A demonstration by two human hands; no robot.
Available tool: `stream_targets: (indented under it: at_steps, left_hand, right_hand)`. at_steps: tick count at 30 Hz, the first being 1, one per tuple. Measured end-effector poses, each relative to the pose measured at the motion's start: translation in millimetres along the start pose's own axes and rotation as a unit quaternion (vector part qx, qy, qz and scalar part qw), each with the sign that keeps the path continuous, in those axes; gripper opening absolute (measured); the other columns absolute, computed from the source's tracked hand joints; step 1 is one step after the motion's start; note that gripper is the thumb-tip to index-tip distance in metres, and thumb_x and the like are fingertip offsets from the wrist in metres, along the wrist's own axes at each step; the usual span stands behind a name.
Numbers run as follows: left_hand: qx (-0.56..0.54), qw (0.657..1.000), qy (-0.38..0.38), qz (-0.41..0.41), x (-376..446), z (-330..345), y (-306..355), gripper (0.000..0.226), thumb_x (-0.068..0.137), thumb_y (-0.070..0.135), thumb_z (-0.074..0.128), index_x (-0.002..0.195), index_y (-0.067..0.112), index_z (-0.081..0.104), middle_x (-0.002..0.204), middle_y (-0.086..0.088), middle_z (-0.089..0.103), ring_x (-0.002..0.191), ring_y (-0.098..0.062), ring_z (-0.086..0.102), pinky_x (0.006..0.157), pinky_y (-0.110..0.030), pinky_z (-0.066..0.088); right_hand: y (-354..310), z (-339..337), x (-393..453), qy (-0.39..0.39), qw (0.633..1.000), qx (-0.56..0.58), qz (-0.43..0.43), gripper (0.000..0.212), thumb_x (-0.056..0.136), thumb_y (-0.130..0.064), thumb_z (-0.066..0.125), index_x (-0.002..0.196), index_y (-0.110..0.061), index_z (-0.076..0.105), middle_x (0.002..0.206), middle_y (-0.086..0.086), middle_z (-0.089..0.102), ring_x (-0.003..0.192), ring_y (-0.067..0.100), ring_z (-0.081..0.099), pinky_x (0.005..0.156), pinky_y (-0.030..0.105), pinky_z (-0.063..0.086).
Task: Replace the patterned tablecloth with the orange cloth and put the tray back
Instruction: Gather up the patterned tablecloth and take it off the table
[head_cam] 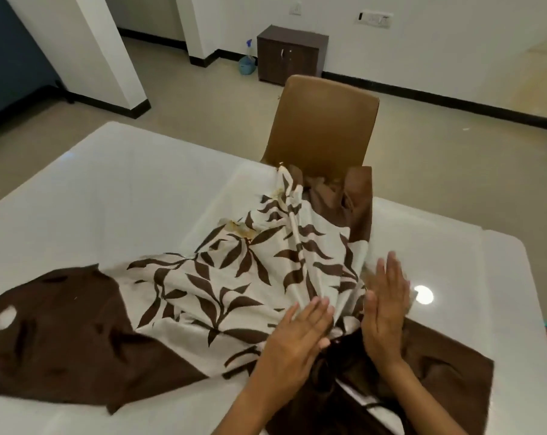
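The patterned tablecloth [222,287], cream with brown leaves and dark brown borders, lies bunched and skewed across the white table [109,189]. Its far end hangs over the table edge by the chair. My left hand [294,337] lies flat with straight fingers on the gathered folds near me. My right hand [385,309] stands on its edge, fingers straight, against the right side of the same folds. The bunched cloth sits between both hands. No orange cloth and no tray are in view.
A tan chair [325,120] stands at the far side of the table. Behind it a dark wooden cabinet [291,54] and a blue spray bottle [247,61] stand by the wall. A white pillar [87,48] rises at the left.
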State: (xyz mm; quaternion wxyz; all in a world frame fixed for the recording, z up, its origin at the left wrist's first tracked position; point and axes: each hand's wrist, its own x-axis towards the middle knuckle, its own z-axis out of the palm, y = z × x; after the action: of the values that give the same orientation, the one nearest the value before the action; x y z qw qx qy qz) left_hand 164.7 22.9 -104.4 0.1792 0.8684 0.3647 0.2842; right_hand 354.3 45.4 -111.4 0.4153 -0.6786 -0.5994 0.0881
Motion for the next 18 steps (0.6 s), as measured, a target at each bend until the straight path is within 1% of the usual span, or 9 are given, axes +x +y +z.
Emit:
stream_targets:
  at_steps: [2, 4, 6, 7, 9, 11, 14, 16, 18]
  left_hand:
    - [0.020, 0.999, -0.041, 0.002, -33, 18, 18, 0.045, 0.105, 0.029, 0.025, 0.148, 0.015, 0.028, 0.155, 0.002, 0.025, 0.143, -0.011, 0.022, 0.116, -0.031, 0.017]
    - [0.048, 0.996, -0.076, -0.012, -61, 34, 27, 0.048, 0.105, 0.031, 0.021, 0.150, 0.016, 0.021, 0.158, 0.004, 0.013, 0.143, -0.011, 0.020, 0.113, -0.030, 0.020]
    - [0.062, 0.994, -0.086, -0.035, -77, 40, 32, 0.051, 0.104, 0.034, 0.020, 0.151, 0.014, 0.015, 0.160, 0.004, 0.008, 0.144, -0.013, 0.019, 0.112, -0.031, 0.023]
    - [0.056, 0.994, -0.077, -0.049, -81, 38, 33, 0.054, 0.104, 0.037, 0.020, 0.151, 0.013, 0.013, 0.159, 0.003, 0.009, 0.144, -0.014, 0.020, 0.112, -0.031, 0.023]
    - [0.035, 0.995, -0.029, -0.091, -83, 27, 35, 0.058, 0.102, 0.043, 0.019, 0.152, 0.013, 0.012, 0.159, 0.000, 0.015, 0.144, -0.016, 0.021, 0.115, -0.032, 0.019]
    - [0.044, 0.985, 0.033, -0.162, -84, 13, 31, 0.058, 0.102, 0.045, 0.018, 0.151, 0.014, 0.016, 0.157, -0.004, 0.019, 0.144, -0.018, 0.019, 0.117, -0.035, 0.014]
    - [0.087, 0.946, 0.109, -0.294, -95, -10, 2, 0.061, 0.101, 0.049, 0.015, 0.150, 0.013, 0.022, 0.159, -0.008, 0.013, 0.146, -0.023, 0.010, 0.117, -0.041, 0.010]
    - [0.135, 0.908, 0.136, -0.373, -101, -30, -27, 0.068, 0.098, 0.056, 0.013, 0.150, 0.013, 0.020, 0.159, -0.010, 0.008, 0.147, -0.025, 0.006, 0.117, -0.047, 0.011]
    - [0.180, 0.873, 0.146, -0.430, -108, -48, -59, 0.078, 0.093, 0.065, 0.014, 0.151, 0.014, 0.016, 0.159, -0.012, 0.007, 0.147, -0.026, 0.004, 0.116, -0.051, 0.012]
  right_hand:
    - [-8, -11, 4, -0.020, 1.000, -0.002, -0.010, 0.053, 0.101, -0.045, 0.017, 0.148, -0.022, 0.025, 0.158, 0.001, 0.016, 0.146, 0.022, 0.008, 0.118, 0.044, -0.003]
    - [-11, -11, 1, -0.100, 0.994, -0.025, -0.034, 0.056, 0.098, -0.054, 0.014, 0.146, -0.028, 0.027, 0.158, -0.006, 0.015, 0.147, 0.018, 0.003, 0.117, 0.049, -0.003]
    - [-10, 0, -13, -0.196, 0.976, -0.076, -0.062, 0.057, 0.095, -0.063, 0.012, 0.146, -0.040, 0.022, 0.158, -0.013, 0.008, 0.147, 0.019, -0.003, 0.115, 0.055, -0.002]
    - [-8, 8, -24, -0.228, 0.965, -0.109, -0.074, 0.058, 0.093, -0.066, 0.012, 0.146, -0.043, 0.019, 0.158, -0.014, 0.006, 0.146, 0.020, -0.004, 0.114, 0.058, 0.000]
    - [-2, 21, -45, -0.267, 0.943, -0.175, -0.089, 0.061, 0.092, -0.069, 0.018, 0.146, -0.042, 0.019, 0.158, -0.010, 0.008, 0.146, 0.024, 0.000, 0.113, 0.062, 0.006]
    - [3, 26, -55, -0.272, 0.932, -0.222, -0.092, 0.062, 0.092, -0.068, 0.025, 0.146, -0.037, 0.026, 0.158, -0.006, 0.014, 0.146, 0.026, 0.007, 0.112, 0.061, 0.010]
    - [5, 29, -56, -0.256, 0.927, -0.258, -0.095, 0.062, 0.092, -0.067, 0.028, 0.145, -0.035, 0.030, 0.157, -0.003, 0.018, 0.146, 0.025, 0.011, 0.112, 0.060, 0.013]
    - [7, 29, -55, -0.253, 0.926, -0.261, -0.100, 0.062, 0.092, -0.065, 0.027, 0.145, -0.034, 0.030, 0.157, -0.003, 0.017, 0.146, 0.025, 0.011, 0.112, 0.060, 0.013]
    - [8, 29, -56, -0.250, 0.929, -0.254, -0.103, 0.062, 0.092, -0.064, 0.025, 0.145, -0.034, 0.030, 0.157, -0.003, 0.017, 0.145, 0.025, 0.012, 0.113, 0.060, 0.012]
